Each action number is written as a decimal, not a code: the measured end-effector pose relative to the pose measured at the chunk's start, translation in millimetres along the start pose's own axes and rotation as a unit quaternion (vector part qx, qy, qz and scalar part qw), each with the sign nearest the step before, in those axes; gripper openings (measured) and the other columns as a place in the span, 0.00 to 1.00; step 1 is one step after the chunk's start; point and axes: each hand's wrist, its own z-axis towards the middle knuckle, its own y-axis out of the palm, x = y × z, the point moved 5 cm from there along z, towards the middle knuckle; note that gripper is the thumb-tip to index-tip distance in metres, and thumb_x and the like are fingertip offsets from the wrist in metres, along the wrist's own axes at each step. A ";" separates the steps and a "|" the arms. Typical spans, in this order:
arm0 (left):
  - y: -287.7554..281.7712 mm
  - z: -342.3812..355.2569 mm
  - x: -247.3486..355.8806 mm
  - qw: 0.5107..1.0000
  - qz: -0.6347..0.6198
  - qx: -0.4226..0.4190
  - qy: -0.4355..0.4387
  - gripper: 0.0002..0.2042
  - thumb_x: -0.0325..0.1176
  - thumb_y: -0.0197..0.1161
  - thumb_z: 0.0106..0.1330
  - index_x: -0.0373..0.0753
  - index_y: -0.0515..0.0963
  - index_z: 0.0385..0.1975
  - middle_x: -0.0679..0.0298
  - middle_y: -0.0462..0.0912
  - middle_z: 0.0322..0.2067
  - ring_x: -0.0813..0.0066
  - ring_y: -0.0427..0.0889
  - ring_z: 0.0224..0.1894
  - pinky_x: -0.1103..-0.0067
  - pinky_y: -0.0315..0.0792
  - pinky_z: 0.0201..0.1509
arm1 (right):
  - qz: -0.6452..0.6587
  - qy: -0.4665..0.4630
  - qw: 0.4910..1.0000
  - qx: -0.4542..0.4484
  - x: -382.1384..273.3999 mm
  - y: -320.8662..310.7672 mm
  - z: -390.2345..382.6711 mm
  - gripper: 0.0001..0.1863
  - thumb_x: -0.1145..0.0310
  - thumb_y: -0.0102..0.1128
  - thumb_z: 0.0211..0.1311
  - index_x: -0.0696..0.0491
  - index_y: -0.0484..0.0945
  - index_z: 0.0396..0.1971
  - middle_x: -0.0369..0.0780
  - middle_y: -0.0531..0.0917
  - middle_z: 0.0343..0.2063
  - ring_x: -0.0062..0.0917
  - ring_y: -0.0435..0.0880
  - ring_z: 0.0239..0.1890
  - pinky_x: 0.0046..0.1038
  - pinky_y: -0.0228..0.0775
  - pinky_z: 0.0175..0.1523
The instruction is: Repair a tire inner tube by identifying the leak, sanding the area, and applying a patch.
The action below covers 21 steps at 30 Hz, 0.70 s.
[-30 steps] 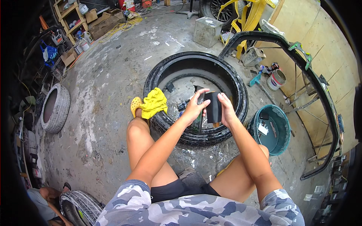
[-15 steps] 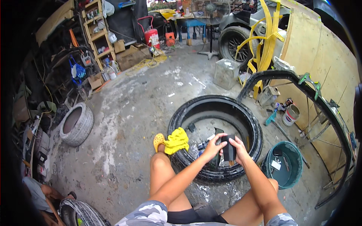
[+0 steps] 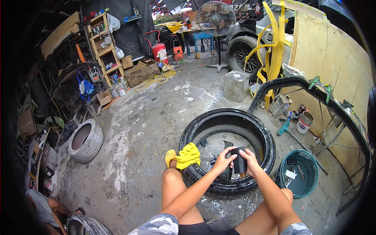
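Both hands met over the big black tyre [image 3: 231, 156] that lay flat on the concrete floor [image 3: 137, 129], right in front of the seated person's bare knees. The left hand [image 3: 222, 160] and the right hand [image 3: 250, 162] together held a small dark patch [image 3: 239, 160], a flat rectangular piece, upright between them. The left hand's fingers were curled loosely against the piece's left edge, with the thumb up near its top corner. The right hand wrapped the right side, fingers closed behind it and thumb in front. Neither hand was flat open; both were grasping the piece, above the near rim of the tyre.

A yellow cloth [image 3: 188, 154] was draped over the tyre's left edge, just beside a yellow shoe [image 3: 170, 156] on the person's left foot. To the right of the tyre stood a teal bucket [image 3: 309, 184] with small tools inside. A smaller worn tyre [image 3: 86, 141] lay well apart on the left. Another person's arm [image 3: 51, 205] showed at the lower left corner.
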 end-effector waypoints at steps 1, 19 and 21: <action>0.0 -0.1 0.4 1.000 -0.002 0.001 0.002 0.20 0.28 0.63 0.66 0.40 0.72 0.58 0.66 0.79 0.37 0.86 0.73 0.21 0.86 0.72 0.23 | -0.001 0.000 1.000 0.004 1.3 -1.3 0.8 0.12 0.66 0.56 0.67 0.56 0.71 0.45 0.43 0.82 0.35 0.32 0.85 0.34 0.36 0.80 0.41; -7.3 0.3 0.5 1.000 -0.005 -0.014 -0.001 0.27 0.30 0.71 0.60 0.45 0.69 0.60 0.69 0.75 0.28 0.85 0.71 0.21 0.86 0.68 0.22 | -0.071 0.026 0.997 -0.012 -2.9 -9.7 2.1 0.11 0.67 0.59 0.66 0.56 0.76 0.43 0.40 0.84 0.38 0.24 0.84 0.38 0.27 0.78 0.43; -11.7 0.0 -0.1 1.000 -0.018 -0.021 -0.009 0.30 0.30 0.73 0.57 0.45 0.68 0.61 0.70 0.75 0.28 0.85 0.71 0.21 0.86 0.68 0.22 | -0.061 0.040 0.997 -0.034 -8.0 -1.4 -4.2 0.11 0.66 0.58 0.67 0.56 0.76 0.44 0.41 0.84 0.39 0.25 0.84 0.39 0.28 0.79 0.43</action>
